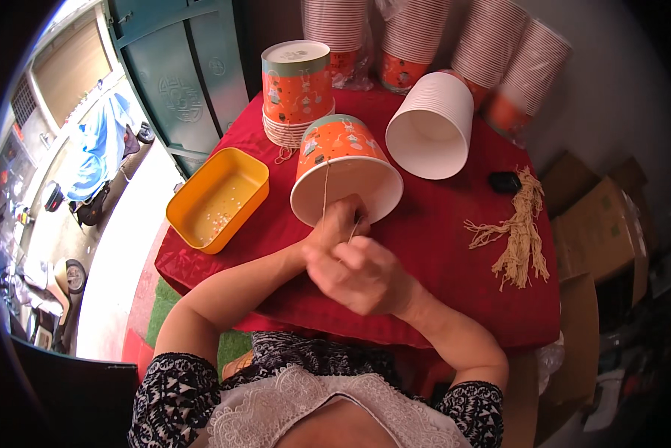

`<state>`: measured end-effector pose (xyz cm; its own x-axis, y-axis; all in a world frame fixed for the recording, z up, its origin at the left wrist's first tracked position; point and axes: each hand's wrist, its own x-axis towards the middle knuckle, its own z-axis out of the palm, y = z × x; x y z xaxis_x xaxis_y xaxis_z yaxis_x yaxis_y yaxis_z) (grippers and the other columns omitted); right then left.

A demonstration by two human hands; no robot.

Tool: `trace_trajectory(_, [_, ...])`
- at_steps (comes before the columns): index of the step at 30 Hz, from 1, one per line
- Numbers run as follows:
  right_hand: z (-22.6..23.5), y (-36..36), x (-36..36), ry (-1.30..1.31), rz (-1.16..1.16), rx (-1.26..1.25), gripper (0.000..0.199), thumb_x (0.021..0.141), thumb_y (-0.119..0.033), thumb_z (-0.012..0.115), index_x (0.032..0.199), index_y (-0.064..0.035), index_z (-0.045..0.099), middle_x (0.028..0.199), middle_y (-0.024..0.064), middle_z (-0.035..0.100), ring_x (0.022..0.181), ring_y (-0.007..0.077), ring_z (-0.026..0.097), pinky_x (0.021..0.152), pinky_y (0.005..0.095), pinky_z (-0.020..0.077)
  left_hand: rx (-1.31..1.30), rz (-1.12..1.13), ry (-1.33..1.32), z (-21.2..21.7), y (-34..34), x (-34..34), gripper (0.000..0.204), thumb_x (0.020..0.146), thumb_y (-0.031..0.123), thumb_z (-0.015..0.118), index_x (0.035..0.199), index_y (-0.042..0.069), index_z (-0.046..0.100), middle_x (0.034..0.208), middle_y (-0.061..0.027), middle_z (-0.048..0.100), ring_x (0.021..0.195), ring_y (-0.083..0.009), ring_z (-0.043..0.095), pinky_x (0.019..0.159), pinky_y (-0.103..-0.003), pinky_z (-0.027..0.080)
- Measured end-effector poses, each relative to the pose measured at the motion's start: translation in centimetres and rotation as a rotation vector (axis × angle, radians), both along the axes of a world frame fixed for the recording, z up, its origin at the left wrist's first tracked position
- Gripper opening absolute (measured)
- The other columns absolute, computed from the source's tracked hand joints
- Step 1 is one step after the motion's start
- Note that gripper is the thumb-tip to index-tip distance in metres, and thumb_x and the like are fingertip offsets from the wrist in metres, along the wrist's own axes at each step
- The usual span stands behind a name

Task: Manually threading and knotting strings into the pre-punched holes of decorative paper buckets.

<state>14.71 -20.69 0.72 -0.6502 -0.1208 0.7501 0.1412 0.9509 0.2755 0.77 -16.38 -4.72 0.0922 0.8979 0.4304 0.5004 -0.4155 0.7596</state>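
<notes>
An orange patterned paper bucket (339, 142) lies tilted on the red-covered table, its white mouth turned toward me. A thin beige string (325, 187) hangs from its side across the mouth down to my hands. At the lower rim, my left hand (339, 222) is closed with curled fingers, and the string runs into it; the fingertips are partly hidden. Just nearer to me, my right hand (361, 276) makes a loose fist, slightly blurred. A short length of string stretches between the two hands.
Left of the bucket sits a yellow tray (250, 196) with small pale bits inside. Behind stand an upside-down bucket stack (297, 89) and several tall stacks. A white-mouthed bucket stack (429, 138) lies at right. Beyond it are a string bundle (526, 239) and a black object (504, 181).
</notes>
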Motion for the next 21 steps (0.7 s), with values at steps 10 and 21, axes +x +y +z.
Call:
trace_trajectory(10, [-4.5,5.5,2.4,0.217,-0.450,-0.767,0.016,0.091,-0.002,0.055,0.105,0.0037,0.060,0.088,0.0250,0.067,0.080,0.0409,0.067,0.064,0.0443,0.0553,-0.261,-0.093,-0.145,1.0,0.2,-0.4,0.011,0.082,0.005,0.059,0.083,-0.004,0.055,0.066,-0.0155,0.061,0.058,-0.0235,0.063,0.053,-0.037,0.049])
trace_trajectory(21, [-5.0,6.3,2.4,0.097,-0.485,-0.817,0.010,0.091,-0.006,0.059,0.099,-0.0010,0.061,0.078,0.0210,0.067,0.072,0.0392,0.067,0.059,0.0452,0.0535,-0.288,-0.158,-0.248,0.9,-0.1,-0.8,0.006,0.082,0.001,0.056,0.086,-0.004,0.056,0.066,-0.0118,0.060,0.055,-0.0173,0.060,0.049,-0.033,0.048])
